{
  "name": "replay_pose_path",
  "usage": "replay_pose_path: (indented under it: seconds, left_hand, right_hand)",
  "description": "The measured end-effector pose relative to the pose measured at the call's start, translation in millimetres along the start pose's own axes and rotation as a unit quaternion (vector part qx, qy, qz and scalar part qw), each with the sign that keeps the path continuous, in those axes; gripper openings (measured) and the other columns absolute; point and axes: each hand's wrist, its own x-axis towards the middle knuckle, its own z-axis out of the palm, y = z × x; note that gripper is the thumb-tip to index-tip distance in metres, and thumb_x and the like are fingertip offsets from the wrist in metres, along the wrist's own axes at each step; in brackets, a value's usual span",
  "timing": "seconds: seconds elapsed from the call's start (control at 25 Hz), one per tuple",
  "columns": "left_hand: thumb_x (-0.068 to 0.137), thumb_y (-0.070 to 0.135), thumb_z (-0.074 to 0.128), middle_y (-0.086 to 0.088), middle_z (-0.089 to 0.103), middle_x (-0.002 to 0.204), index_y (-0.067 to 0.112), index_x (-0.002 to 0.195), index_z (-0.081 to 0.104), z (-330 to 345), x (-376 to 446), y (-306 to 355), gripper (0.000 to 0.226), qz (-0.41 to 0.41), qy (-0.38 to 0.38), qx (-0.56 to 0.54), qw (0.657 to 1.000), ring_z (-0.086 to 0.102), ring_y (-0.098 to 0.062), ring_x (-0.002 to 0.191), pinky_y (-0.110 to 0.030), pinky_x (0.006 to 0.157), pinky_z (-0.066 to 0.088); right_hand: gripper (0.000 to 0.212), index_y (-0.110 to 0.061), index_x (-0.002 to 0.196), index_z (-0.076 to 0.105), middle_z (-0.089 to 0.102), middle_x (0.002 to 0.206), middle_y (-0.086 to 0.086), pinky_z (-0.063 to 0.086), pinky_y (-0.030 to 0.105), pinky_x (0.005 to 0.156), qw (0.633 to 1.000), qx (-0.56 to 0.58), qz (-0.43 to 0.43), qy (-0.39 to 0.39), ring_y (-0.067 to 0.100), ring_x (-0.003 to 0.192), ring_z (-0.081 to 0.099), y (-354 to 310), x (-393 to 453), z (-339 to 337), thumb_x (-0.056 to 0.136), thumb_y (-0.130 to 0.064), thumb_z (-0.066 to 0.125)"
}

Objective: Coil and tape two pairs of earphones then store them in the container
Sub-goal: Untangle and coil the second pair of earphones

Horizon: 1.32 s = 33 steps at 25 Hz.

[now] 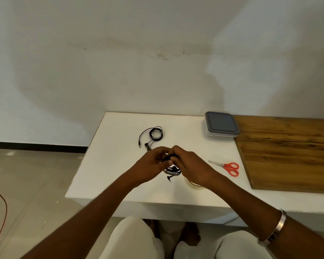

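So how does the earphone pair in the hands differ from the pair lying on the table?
The held earphones are gripped by the left hand and right hand, bunched and mostly hidden. The table earphones lie untouched, their coil, plug and buds in plain view. Both are black and wired.

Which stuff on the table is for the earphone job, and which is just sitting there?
For the job:
held earphones
coiled earphones on the table
tape roll
scissors
lidded container

Just lying about:
wooden board
orange cable on the floor
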Motion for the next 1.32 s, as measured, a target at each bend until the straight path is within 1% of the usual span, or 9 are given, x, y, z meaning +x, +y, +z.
replay_pose_path:
  seconds: [0.12, 0.24, 0.44, 0.64, 0.84, 0.96, 1.04, 1.16, 1.32]
  left_hand:
    - [0.096, 0.016, 0.056, -0.002, 0.072, 0.087, 0.015, 0.12, 0.058, 0, -2, 1, 0.024, -0.028, -0.011, -0.023, 0.999, 0.068, -0.012, 0.087, -0.032, 0.087, 0.051]
    - [0.098, 0.015, 0.052, 0.001, 0.071, 0.088, 0.019, 0.129, 0.054, 0, -5, -2, 0.031, -0.059, -0.017, -0.105, 0.993, 0.064, -0.006, 0.084, -0.028, 0.077, 0.042]
    - [0.096, 0.002, 0.045, -0.002, 0.062, 0.075, 0.029, 0.121, 0.043, 0, -2, -10, 0.037, -0.083, 0.074, -0.14, 0.984, 0.058, -0.015, 0.07, -0.031, 0.071, 0.038]
    - [0.093, -0.001, 0.039, 0.004, 0.057, 0.069, 0.026, 0.075, 0.064, -7, 7, -20, 0.042, -0.097, 0.149, -0.028, 0.984, 0.047, -0.014, 0.062, -0.025, 0.06, 0.04]
    - [0.093, -0.003, 0.04, 0.002, 0.063, 0.082, 0.017, 0.103, 0.072, 15, 11, -30, 0.038, -0.115, 0.217, 0.078, 0.966, 0.057, -0.014, 0.069, -0.011, 0.058, 0.039]
    - [0.092, -0.007, 0.041, -0.006, 0.064, 0.102, 0.008, 0.115, 0.067, 26, 15, -30, 0.038, -0.099, 0.222, 0.136, 0.96, 0.061, -0.017, 0.098, -0.012, 0.08, 0.038]
    - [0.092, -0.007, 0.042, -0.006, 0.062, 0.108, 0.005, 0.117, 0.065, 37, 16, -27, 0.036, -0.104, 0.21, 0.128, 0.964, 0.059, -0.015, 0.097, -0.018, 0.084, 0.044]
    - [0.089, -0.013, 0.045, -0.012, 0.058, 0.098, -0.002, 0.111, 0.065, 53, 17, -24, 0.032, -0.127, 0.183, 0.033, 0.974, 0.059, -0.017, 0.077, -0.032, 0.071, 0.059]
    - [0.086, -0.008, 0.049, -0.004, 0.065, 0.104, 0.012, 0.096, 0.075, 70, 18, -25, 0.034, -0.158, 0.184, 0.038, 0.969, 0.061, -0.015, 0.078, -0.01, 0.053, 0.047]
  right_hand:
    - [0.012, -0.02, 0.111, 0.041, 0.065, 0.093, 0.007, 0.05, 0.035, 0.07, 1.0, 0.004, 0.001, -0.002, 0.023, 0.078, 0.061, 5, 1, 0, 0.101, -0.026, 0.037]
    - [0.01, -0.023, 0.109, 0.034, 0.067, 0.09, 0.004, 0.049, 0.037, 0.07, 0.999, 0.045, -0.002, -0.005, 0.022, 0.075, 0.058, 11, 2, 1, 0.101, -0.022, 0.039]
    - [0.031, -0.031, 0.12, 0.042, 0.064, 0.104, -0.008, 0.047, 0.02, 0.061, 0.983, 0.176, 0.051, -0.014, 0.015, 0.075, 0.062, 41, -1, -8, 0.093, -0.029, 0.057]
    - [0.02, -0.022, 0.11, 0.059, 0.056, 0.115, -0.002, 0.04, 0.014, 0.078, 0.992, -0.087, 0.085, -0.015, 0.007, 0.092, 0.054, 105, -27, -19, 0.09, -0.019, 0.061]
    - [0.033, -0.031, 0.116, 0.06, 0.045, 0.13, -0.011, 0.037, 0.028, 0.103, 0.982, -0.156, 0.026, -0.1, 0.009, 0.12, 0.039, 128, -46, -15, 0.085, -0.037, 0.066]
    - [0.042, -0.033, 0.119, 0.056, 0.037, 0.132, -0.014, 0.034, 0.026, 0.102, 0.985, -0.145, 0.029, -0.093, 0.006, 0.119, 0.033, 131, -49, -16, 0.08, -0.042, 0.07]
    - [0.04, -0.031, 0.117, 0.056, 0.038, 0.132, -0.011, 0.036, 0.023, 0.099, 0.984, -0.161, 0.029, -0.064, 0.008, 0.117, 0.037, 134, -50, -17, 0.08, -0.035, 0.072]
    - [0.022, -0.026, 0.107, 0.064, 0.046, 0.13, -0.005, 0.036, 0.021, 0.096, 0.982, -0.179, 0.014, -0.05, 0.015, 0.12, 0.043, 137, -50, -18, 0.085, -0.026, 0.068]
    - [0.016, -0.022, 0.104, 0.067, 0.05, 0.126, -0.003, 0.036, 0.013, 0.092, 0.983, -0.175, -0.013, -0.052, 0.014, 0.113, 0.052, 133, -49, -18, 0.089, -0.021, 0.063]
